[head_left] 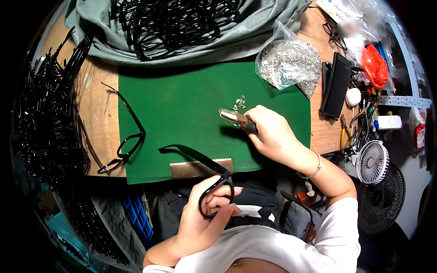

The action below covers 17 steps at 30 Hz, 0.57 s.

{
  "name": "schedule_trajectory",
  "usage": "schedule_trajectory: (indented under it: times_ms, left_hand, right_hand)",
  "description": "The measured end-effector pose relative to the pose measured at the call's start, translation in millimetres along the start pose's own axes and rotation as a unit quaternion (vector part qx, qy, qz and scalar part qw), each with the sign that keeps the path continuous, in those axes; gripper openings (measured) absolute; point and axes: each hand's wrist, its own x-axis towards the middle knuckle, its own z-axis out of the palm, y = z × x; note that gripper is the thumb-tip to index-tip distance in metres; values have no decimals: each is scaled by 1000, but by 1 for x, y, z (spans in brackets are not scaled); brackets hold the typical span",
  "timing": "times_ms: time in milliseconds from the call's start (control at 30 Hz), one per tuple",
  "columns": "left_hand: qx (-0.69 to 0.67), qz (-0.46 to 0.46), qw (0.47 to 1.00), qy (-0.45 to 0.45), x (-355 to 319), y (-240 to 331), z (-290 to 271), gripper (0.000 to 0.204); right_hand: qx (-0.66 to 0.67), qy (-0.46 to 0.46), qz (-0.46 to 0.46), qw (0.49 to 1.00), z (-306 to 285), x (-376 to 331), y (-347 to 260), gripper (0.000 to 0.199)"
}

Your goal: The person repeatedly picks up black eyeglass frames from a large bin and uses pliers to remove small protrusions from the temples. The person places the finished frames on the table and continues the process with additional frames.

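My left hand (200,223) is closed around the rim of a black eyeglass frame (196,157) at the mat's near edge. One temple of that frame stretches out over the green mat (182,104). Over the mat, my right hand (275,129) grips a pair of pliers (231,115), their metal jaws pointing left. Right beside the jaws lies a small scatter of tiny silvery metal pieces (239,103). Whether the jaws pinch one of them is too small to tell. A rough-surfaced metal block (182,170) sits at the mat's front edge, under the temple.
Another black eyeglass frame (144,132) rests at the mat's left edge. Heaps of black frames (173,27) lie on grey cloth at the back and pile up (50,132) at far left. A clear bag of metal bits (287,63), a black phone-like slab (337,86) and a white fan (372,162) are right.
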Motion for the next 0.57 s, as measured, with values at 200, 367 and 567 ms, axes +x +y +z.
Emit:
schedule_trajectory:
  times_ms: [200, 367, 567]
  left_hand:
    - [31, 27, 999, 12, 10, -7, 2, 50]
    - [33, 55, 997, 40, 18, -12, 6, 51]
    - [58, 94, 992, 56, 24, -22, 19, 52]
  right_hand:
    - [-32, -22, -1, 999, -2, 2, -3, 18]
    - [241, -28, 115, 963, -25, -7, -34, 12]
    - [510, 24, 155, 845, -10, -26, -60, 12]
